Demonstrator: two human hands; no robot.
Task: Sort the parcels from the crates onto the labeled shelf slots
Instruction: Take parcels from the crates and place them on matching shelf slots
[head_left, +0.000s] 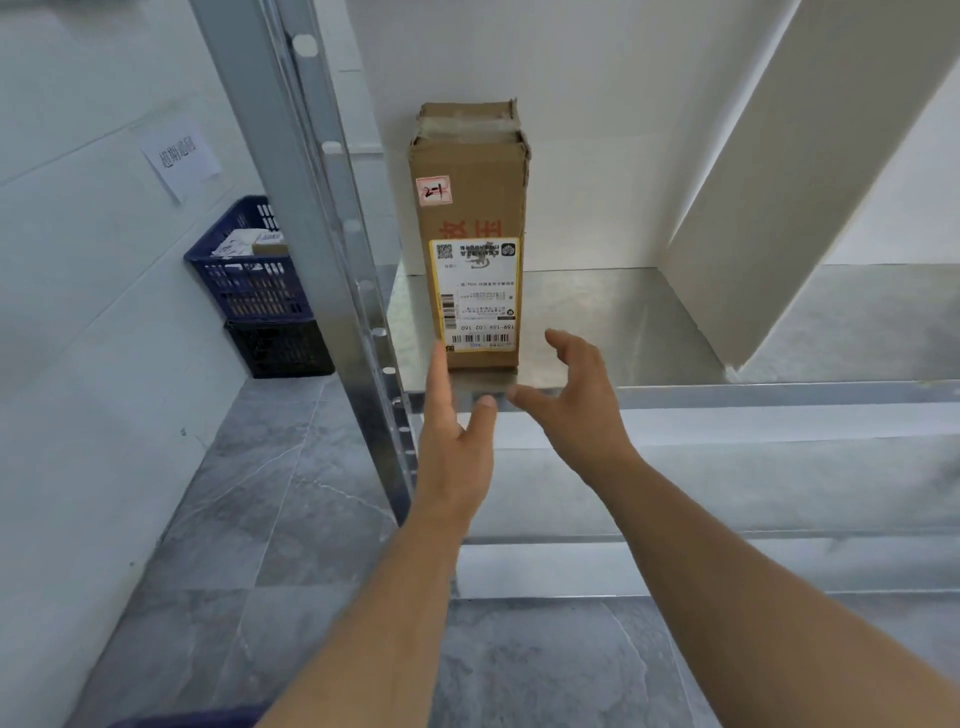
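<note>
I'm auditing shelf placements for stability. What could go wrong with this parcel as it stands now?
1. The cardboard box stands tall on a narrow end near the front edge of the shelf. A nudge from the left hand or right hand, both open by its base, could tip it forward.
2. Its shipping label appears upside down, so the code may be harder to check.
</note>
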